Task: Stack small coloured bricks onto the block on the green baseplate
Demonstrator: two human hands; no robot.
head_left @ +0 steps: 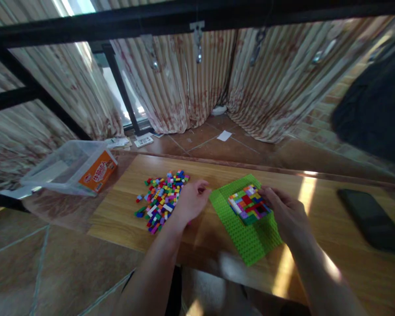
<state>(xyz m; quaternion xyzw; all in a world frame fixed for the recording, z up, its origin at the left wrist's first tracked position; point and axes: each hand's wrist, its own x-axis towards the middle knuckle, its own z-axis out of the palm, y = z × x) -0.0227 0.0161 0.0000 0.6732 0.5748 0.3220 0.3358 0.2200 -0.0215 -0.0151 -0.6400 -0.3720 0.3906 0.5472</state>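
Observation:
A square block of multicoloured toy bricks (245, 205) sits over the green studded baseplate (250, 250), with a dark gap near its right side. My right hand (288, 215) is closed at the block's right edge, fingertips against its upper right corner. Just left of the baseplate, my left hand (192, 201) hovers with curled fingers, thumb and forefinger close together. Anything small in that pinch is too hard to make out. Beside this hand lies a loose pile of small coloured bricks (161, 197), partly covered by the hand and wrist.
Everything rests on a low wooden table (118, 210). A clear plastic bin (62, 162) with an orange label stands on the floor at left. A dark phone-like slab (371, 219) lies at the table's right. Black metal bars (171, 19) cross overhead before curtains (191, 83).

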